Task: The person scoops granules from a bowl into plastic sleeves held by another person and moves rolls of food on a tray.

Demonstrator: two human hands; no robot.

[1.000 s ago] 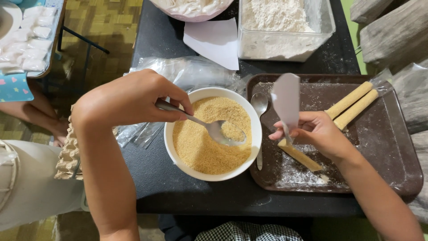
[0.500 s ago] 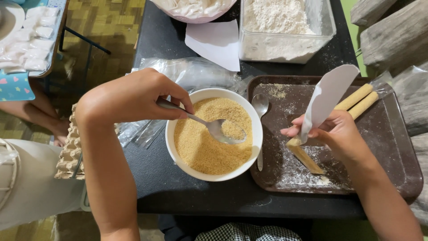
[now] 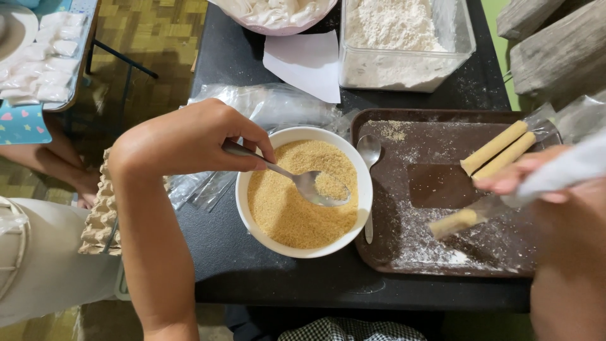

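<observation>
Reference landmark: the round white ceramic bowl of golden-brown breadcrumbs [image 3: 303, 191], which stands on the black tabletop [image 3: 278, 284].

Left hand [image 3: 189, 139]: positioned just left of the bowl, back of the hand facing up, forearm running down and left toward the lower frame edge. The fingers are curled closed around the handle of a metal spoon [image 3: 297, 179]. The handle crosses the bowl's left rim; the spoon's head lies inside the bowl, resting on the crumbs right of centre and carrying some crumbs.

Right hand [image 3: 530, 180]: positioned right of the bowl, above the dark brown rectangular plastic tray [image 3: 385, 252] that touches the bowl's right side. The hand is close to the camera and blurred. Its fingers pinch a translucent white wrapper sheet [image 3: 568, 167], which trails toward the right frame edge. One end of a pale cream roll [image 3: 454, 222] sits under the fingertips; the other end points toward the bowl, tilted low over the tray's floured patch. Whether the fingers also grip the roll cannot be determined.

Further items:
- Second metal spoon [image 3: 368, 155]: lying between the bowl's right rim and the tray, head away from the person.
- Two crumb-coated rolls [image 3: 499, 151]: side by side, touching, at the tray's far right.
- Clear rectangular container of white flour [image 3: 404, 44]: beyond the bowl, to the right.
- Crumpled clear plastic bag [image 3: 265, 107]: beyond and left of the bowl.
</observation>
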